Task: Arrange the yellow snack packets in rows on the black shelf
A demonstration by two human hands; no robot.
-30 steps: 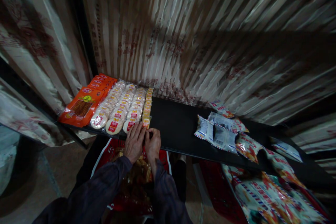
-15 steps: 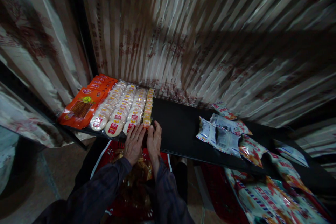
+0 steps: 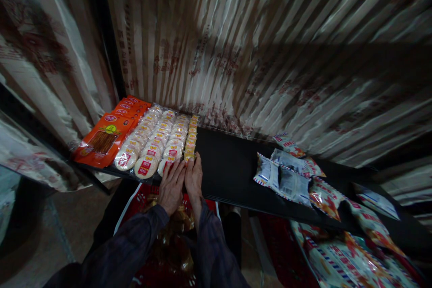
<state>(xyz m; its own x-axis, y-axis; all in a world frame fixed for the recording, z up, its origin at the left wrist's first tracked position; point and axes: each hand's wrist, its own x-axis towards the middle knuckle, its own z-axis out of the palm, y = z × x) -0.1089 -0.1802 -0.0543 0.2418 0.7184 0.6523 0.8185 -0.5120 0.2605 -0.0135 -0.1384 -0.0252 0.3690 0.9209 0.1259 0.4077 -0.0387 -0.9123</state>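
My left hand (image 3: 171, 187) lies with outstretched fingers at the shelf's front edge, its fingertips against the near end of a row of round white crackers in clear wrappers (image 3: 173, 149) and the narrow row beside it. That narrow row is made of small yellow-wrapped snack packets (image 3: 191, 136). Alongside, my right hand (image 3: 193, 179) has its fingers extended at the near right end of the yellow packets, touching them. The hands are side by side, nearly meeting, and partly hide the front packet. Neither hand is visibly wrapped round anything.
Orange snack bags (image 3: 101, 137) overlap at the left end of the black shelf (image 3: 222, 162). Several white-and-red snack bags (image 3: 293, 184) lie loosely to the right. Below are a red basket (image 3: 137, 200) with shiny wrapped items and another container of snack bags (image 3: 340, 254). A curtain (image 3: 209, 45) hangs behind.
My right hand has shifted slightly left and its fingers have drawn in against the yellow packets. My left hand stays almost in place.
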